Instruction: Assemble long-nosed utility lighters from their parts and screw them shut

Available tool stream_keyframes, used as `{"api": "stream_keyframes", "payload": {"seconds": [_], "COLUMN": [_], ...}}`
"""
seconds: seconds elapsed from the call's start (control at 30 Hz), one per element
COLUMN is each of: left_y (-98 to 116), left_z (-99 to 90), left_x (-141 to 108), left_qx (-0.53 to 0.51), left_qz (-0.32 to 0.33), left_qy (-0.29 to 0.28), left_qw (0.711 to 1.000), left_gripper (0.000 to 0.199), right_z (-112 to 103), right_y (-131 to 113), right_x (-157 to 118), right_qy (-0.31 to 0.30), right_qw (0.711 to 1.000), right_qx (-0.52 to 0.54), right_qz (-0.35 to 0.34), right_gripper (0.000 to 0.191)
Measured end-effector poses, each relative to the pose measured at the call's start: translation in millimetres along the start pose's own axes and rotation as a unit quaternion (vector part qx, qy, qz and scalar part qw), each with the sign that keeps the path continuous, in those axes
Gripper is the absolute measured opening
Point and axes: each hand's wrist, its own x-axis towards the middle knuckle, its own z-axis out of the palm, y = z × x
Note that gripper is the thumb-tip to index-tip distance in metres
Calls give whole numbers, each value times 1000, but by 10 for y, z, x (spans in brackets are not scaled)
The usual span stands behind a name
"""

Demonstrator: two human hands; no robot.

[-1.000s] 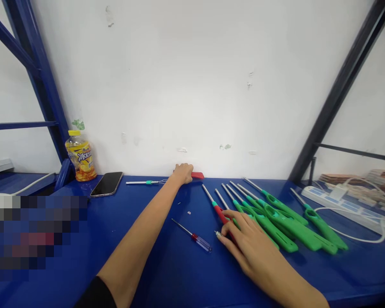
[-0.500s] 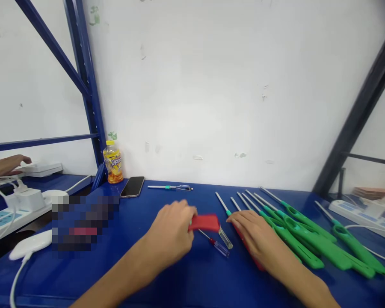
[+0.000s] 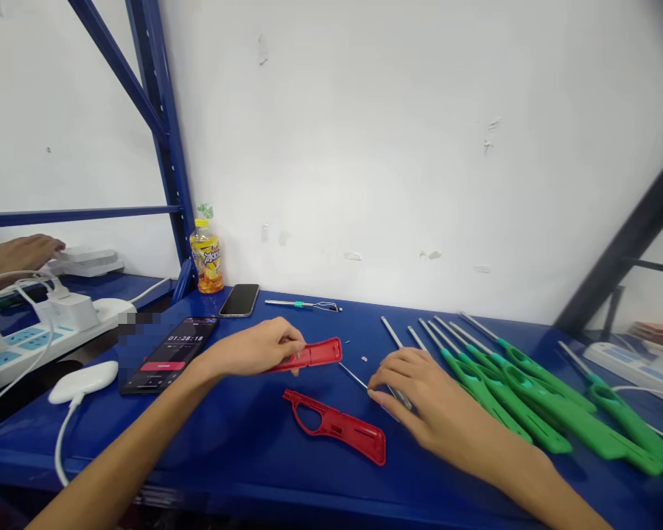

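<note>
My left hand [image 3: 268, 346] pinches a red plastic shell half [image 3: 323, 353], its hollow inside facing up, above the blue table. Just below it, another red shell half [image 3: 342, 429] with a trigger loop lies flat. My right hand [image 3: 412, 383] rests over the screwdrivers to the right, fingers bent around a clear handle [image 3: 401, 398]; how firmly they hold it is hidden. A thin metal shaft [image 3: 354, 375] reaches out left of the fingertips. Small white bits [image 3: 364, 359] lie near the shaft.
Several green lighters [image 3: 552, 397] with metal tubes lie at the right. A metal rod with wires [image 3: 303, 304] is at the back. Two phones [image 3: 239, 300], a bottle [image 3: 206, 258], a white charger [image 3: 82, 381] and a power strip [image 3: 11, 353] stand left. Another person's hand [image 3: 25, 254] is far left.
My left hand has moved left with a red shell half. The other red half now lies uncovered in front of me. My right hand has shifted from the red piece to the screwdrivers.
</note>
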Motion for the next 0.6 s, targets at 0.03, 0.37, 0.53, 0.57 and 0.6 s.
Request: {"api": "stream_keyframes", "payload": {"seconds": [0.03, 0.37, 0.53, 0.57, 0.6], "left_y": [-30, -166, -387, -441, -495], "left_z": [9, 128, -104, -115, -113], "left_x": [-20, 147, 706, 838, 963], "left_qx": [-6, 36, 113, 129, 146], "left_qz": [6, 15, -8, -14, -20], "left_qy": [-12, 27, 147, 165, 178], "left_qw": [1000, 999, 983, 978, 973], "left_gripper": [39, 35, 31, 33, 34], "right_z": [-9, -92, 116, 179, 240], "right_y": [-10, -55, -301, -339, -369], "right_x": [35, 372, 276, 241, 204], "right_qy": [-6, -32, -37, -31, -20], "right_qw": [1000, 996, 994, 993, 991], "right_qx": [-10, -61, -60, -74, -93], "right_qz": [-6, -55, -82, -90, -97], "right_gripper": [18, 22, 32, 31, 27]}}
